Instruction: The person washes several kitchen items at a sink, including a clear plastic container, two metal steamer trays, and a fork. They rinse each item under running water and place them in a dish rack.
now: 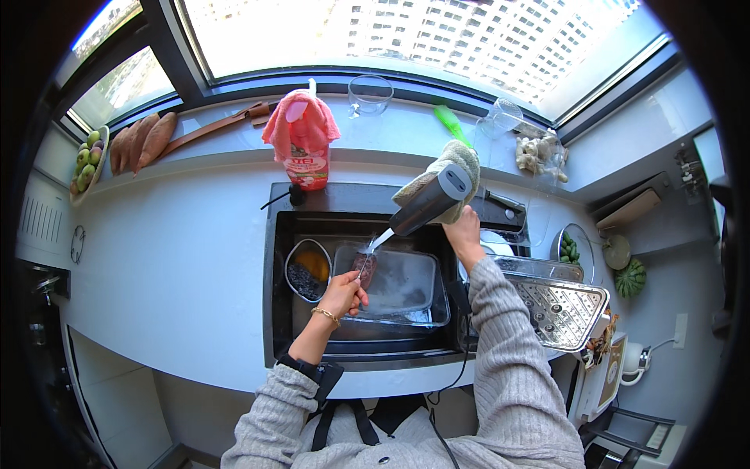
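Water runs from the grey pull-out faucet (430,202) onto a small dark reddish mesh-like item (364,269), which my left hand (344,293) holds by its edge or handle over the sink. Beneath it a clear rectangular plastic container (404,287) stands in the dark sink (284,346). To its left is a drain basket (307,271) with orange and dark scraps. My right hand (464,234) is at the faucet's base, beside a green-grey cloth (454,161) draped there; its fingers are partly hidden, so its grip cannot be told.
A red detergent bottle (307,167) under a pink cloth stands behind the sink. Sweet potatoes (143,140), a glass bowl (370,97), a green brush (450,122) and ginger (540,155) lie along the sill. A perforated metal tray (562,313) and a bowl of green vegetables (568,249) are at right.
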Tool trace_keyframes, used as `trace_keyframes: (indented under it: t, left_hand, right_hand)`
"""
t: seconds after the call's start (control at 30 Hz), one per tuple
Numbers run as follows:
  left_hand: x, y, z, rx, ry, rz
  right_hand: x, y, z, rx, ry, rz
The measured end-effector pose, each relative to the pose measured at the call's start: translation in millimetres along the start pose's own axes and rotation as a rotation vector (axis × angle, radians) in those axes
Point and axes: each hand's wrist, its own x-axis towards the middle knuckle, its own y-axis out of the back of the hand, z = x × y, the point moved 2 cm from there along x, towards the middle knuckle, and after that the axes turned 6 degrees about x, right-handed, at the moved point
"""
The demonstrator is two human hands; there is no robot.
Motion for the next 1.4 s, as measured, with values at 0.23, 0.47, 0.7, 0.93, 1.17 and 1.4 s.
trace_keyframes:
  t: [0.23, 0.47, 0.7, 0.93, 1.17, 1.4]
  left_hand:
    - [-3.8, -0.7, -4.3, -0.079, 0.054, 0.050]
    - [17.8, 11.8, 10.7, -0.231, 0.157, -0.048]
    - [129.1, 11.1, 29.2, -0.765, 0.483, -0.147]
    - [163.6, -13.9, 35.8, -0.894, 0.520, -0.271]
    - [98.0, 13.1, 23.4, -0.452, 0.444, -0.147]
    - [18.6, 14.9, 27.0, -0.404, 0.357, -0.107]
  right_hand:
    - [-98.9, -127.2, -96.9, 1.641, -1.179, -0.603]
    - [-72.9, -192.0, -110.2, 2.192, -1.439, -0.566]
    - [-75.1, -169.2, -82.6, 2.612, -1.074, -0.720]
    - [-67.4, -196.1, -57.9, 2.297, -1.330, -0.342]
    - [-70.2, -156.9, -103.7, 2.406, -1.327, -0.563]
    - [-58.1, -171.2, -119.8, 2.057, -1.346, -0.313]
